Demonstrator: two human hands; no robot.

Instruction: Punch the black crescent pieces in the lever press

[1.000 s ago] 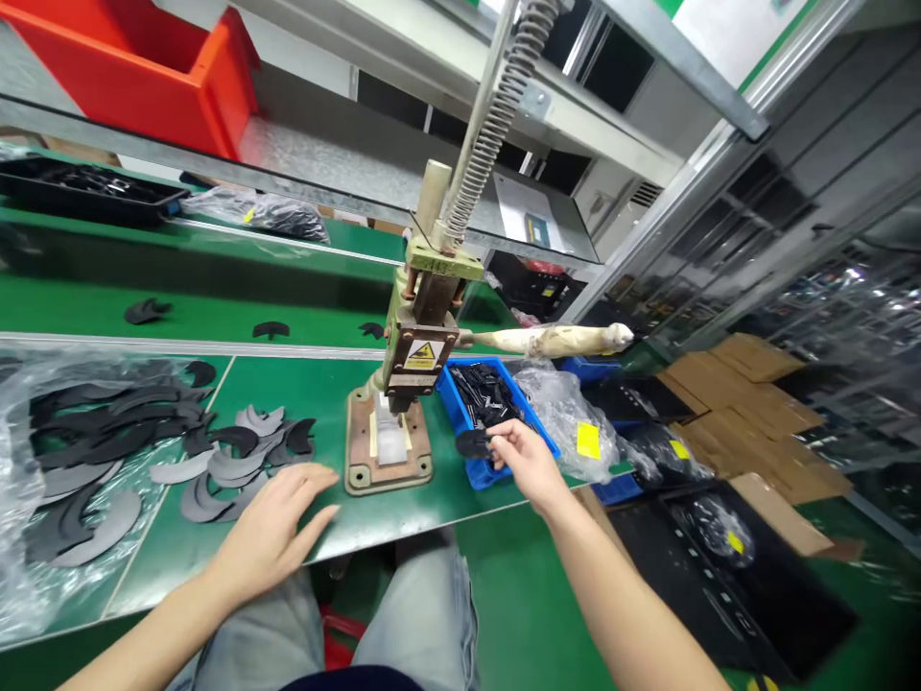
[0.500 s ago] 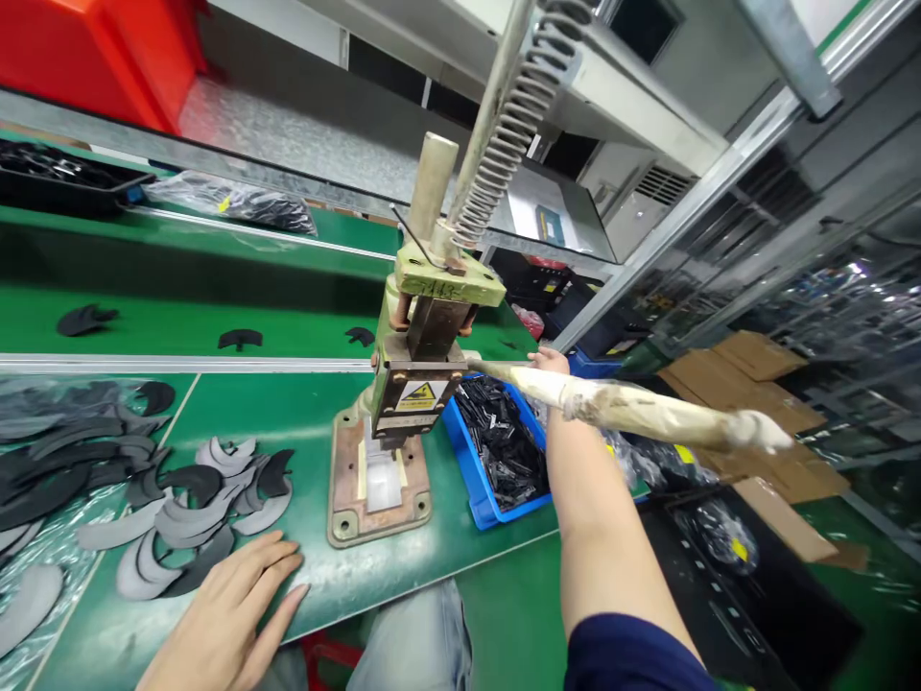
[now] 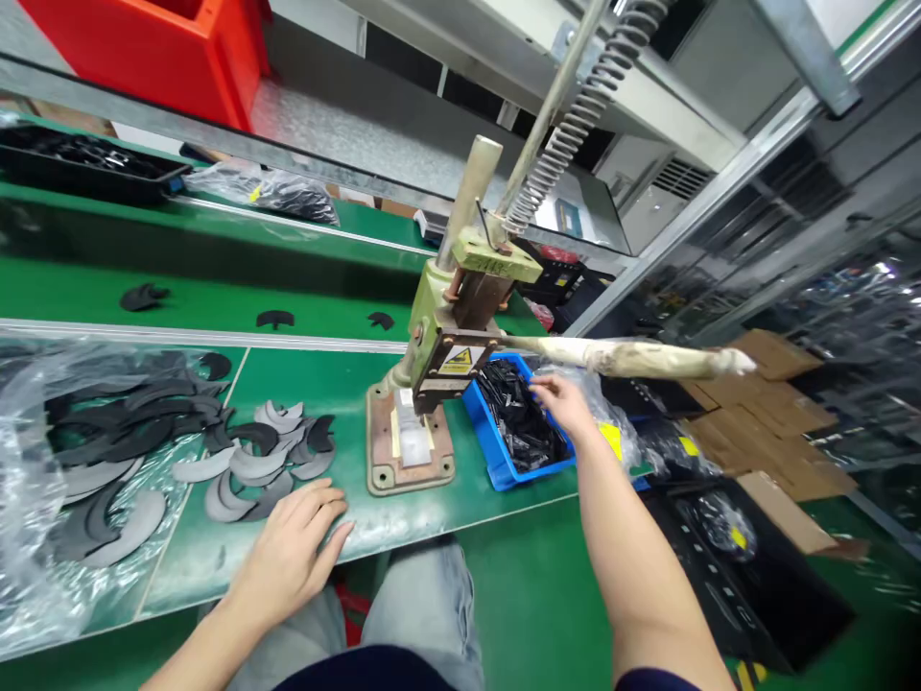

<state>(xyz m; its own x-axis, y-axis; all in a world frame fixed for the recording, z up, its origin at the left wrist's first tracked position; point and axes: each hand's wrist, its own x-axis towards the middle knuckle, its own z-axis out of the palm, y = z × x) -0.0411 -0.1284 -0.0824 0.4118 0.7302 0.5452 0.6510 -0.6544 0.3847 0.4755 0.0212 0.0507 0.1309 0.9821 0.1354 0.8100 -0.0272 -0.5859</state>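
Note:
My left hand (image 3: 306,537) lies palm down on the green bench top, fingers stretched out and holding nothing. Beside its fingertips is a loose pile of grey and black curved pads (image 3: 251,465). My right hand (image 3: 568,408) is over the right side of a blue bin (image 3: 504,475) filled with small black parts (image 3: 522,417). Its fingers are bent and drawn together at the parts; anything between them is too small to make out. Between my hands stands a green hand press (image 3: 424,307) with a warning label and a pale block (image 3: 414,446) on its base.
The wrapped press lever (image 3: 633,357) sticks out to the right above my right hand. More curved pads lie under clear plastic (image 3: 50,537) on the left. Black pieces (image 3: 275,319) are spaced along the green strip behind. A red bin (image 3: 208,58) sits on the shelf.
My right hand has come from behind the lever to the blue bin. My left hand stays flat on the bench. The view has shifted, showing more of the bench on the left.

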